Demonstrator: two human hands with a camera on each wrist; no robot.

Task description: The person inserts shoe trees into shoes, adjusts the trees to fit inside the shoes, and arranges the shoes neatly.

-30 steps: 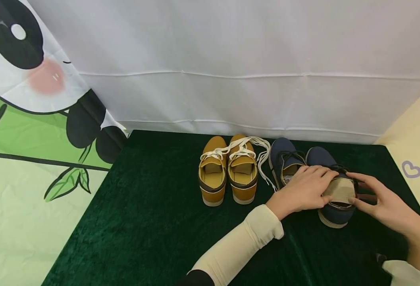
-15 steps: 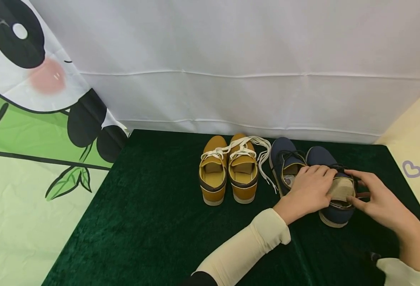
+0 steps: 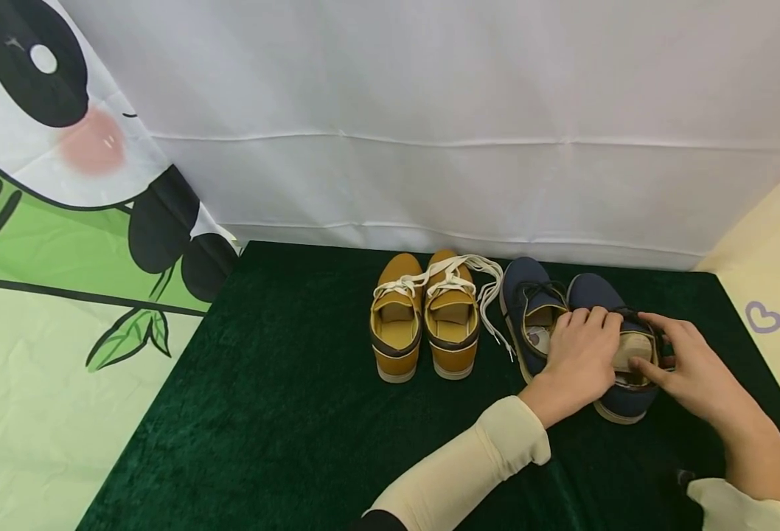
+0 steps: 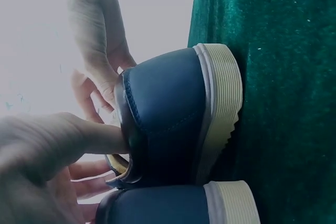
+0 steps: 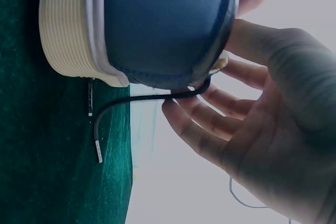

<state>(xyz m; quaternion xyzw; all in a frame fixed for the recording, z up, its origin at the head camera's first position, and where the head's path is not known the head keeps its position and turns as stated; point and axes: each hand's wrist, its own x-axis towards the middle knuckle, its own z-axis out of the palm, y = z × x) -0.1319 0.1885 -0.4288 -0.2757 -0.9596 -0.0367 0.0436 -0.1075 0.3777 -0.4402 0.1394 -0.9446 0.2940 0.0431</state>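
Note:
The right-hand navy shoe (image 3: pixel 629 402) of a navy pair stands toe away on the green cloth, with a beige flap (image 3: pixel 631 348) in its opening. My left hand (image 3: pixel 579 361) grips the shoe's left side, fingers over its edge and thumb at the opening. My right hand (image 3: pixel 695 372) holds the right side, thumb over the beige flap and fingers outside. A black lace (image 5: pixel 152 98) hangs by the right fingers in the right wrist view. In the left wrist view, the navy heel (image 4: pixel 168 93) shows the left thumb against the collar. Fingertips are partly hidden by the shoe.
The other navy shoe (image 3: pixel 529 295) stands just left of the held one. Farther left is a mustard pair, a left shoe (image 3: pixel 395 324) and a right shoe (image 3: pixel 453 324), with loose white laces (image 3: pixel 489 276). A white cloth wall (image 3: pixel 390 177) rises behind the green cloth (image 3: pixel 264 383).
My left wrist has shifted slightly right and toward me, while its fingers stay on the shoe. My right hand has moved a little left, its thumb now farther over the beige flap.

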